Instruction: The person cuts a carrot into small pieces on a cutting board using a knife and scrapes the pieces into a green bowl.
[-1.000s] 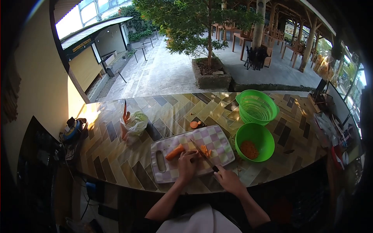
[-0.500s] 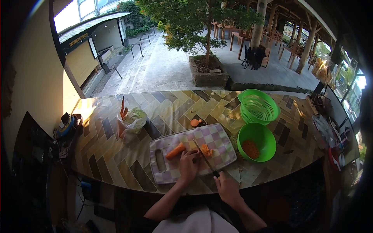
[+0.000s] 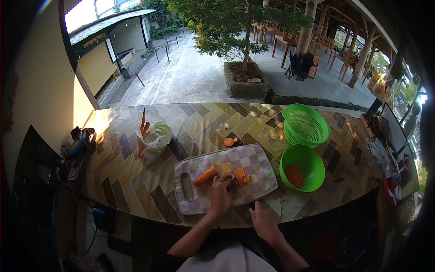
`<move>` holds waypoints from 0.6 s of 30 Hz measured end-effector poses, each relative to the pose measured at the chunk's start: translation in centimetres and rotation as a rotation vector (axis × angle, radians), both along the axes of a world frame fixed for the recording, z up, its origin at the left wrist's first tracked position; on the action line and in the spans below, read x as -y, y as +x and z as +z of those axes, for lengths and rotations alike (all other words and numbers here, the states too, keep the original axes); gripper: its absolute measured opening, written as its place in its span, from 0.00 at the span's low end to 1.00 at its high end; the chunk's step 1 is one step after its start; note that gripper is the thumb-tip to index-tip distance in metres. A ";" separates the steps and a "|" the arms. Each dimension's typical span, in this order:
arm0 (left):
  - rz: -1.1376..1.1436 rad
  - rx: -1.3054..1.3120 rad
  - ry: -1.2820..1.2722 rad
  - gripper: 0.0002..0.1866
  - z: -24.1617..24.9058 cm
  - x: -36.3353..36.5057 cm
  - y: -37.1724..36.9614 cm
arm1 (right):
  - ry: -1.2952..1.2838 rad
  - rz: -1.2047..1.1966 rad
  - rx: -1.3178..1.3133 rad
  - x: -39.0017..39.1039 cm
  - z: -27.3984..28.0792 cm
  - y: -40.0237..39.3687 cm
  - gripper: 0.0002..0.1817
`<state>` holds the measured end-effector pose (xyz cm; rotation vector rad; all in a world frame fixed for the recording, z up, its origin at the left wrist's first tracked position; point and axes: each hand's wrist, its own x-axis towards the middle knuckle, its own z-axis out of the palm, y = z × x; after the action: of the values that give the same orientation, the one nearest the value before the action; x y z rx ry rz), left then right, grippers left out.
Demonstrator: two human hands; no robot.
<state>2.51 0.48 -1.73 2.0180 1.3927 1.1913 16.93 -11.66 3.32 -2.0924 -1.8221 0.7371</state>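
My right hand [image 3: 264, 222] is wrapped around the dark handle of a knife [image 3: 243, 190], whose blade slants up and away over the checkered cutting board [image 3: 213, 205]. Close to the blade's left side, my left hand [image 3: 220, 194] has its fingers bent down and pressed onto a carrot piece, mostly covered by the fingertips. A larger peeled carrot chunk [image 3: 206, 175] lies just beyond that hand, to its left. Cut carrot pieces [image 3: 242, 175] sit right of the blade. Behind the board's far edge are carrot ends [image 3: 229, 142].
To the right stand a green bowl [image 3: 316, 168] with finely cut orange bits inside and a green strainer basket [image 3: 308, 122] behind it. A clear plastic bag [image 3: 156, 141] of vegetables lies at the left. Cables and gear [image 3: 77, 144] crowd the table's left edge.
The knife blade has turned slightly, appearing thinner, and its handle sits a little lower. My left hand stays on the carrot piece. The whole view has shifted slightly.
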 end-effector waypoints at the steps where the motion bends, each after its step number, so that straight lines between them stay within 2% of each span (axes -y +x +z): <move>1: -0.004 0.001 -0.006 0.13 0.1 0.0 0.0 | -0.011 0.000 -0.028 -0.3 0.0 0.0 0.16; 8: -0.026 -0.004 -0.025 0.12 0.3 -0.2 0.0 | -0.024 -0.027 -0.071 -3.5 0.2 -1.2 0.16; 12: -0.038 0.025 -0.051 0.12 0.3 0.1 -0.2 | -0.061 -0.022 -0.031 -2.4 0.9 -0.9 0.15; 18: -0.030 -0.007 0.027 0.13 -0.4 -0.4 -0.3 | 0.077 -0.061 -0.049 -1.6 -0.3 -0.2 0.16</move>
<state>2.25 0.87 -2.14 2.0562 1.3523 1.1968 16.76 -10.07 3.04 -2.0534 -1.7247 0.6851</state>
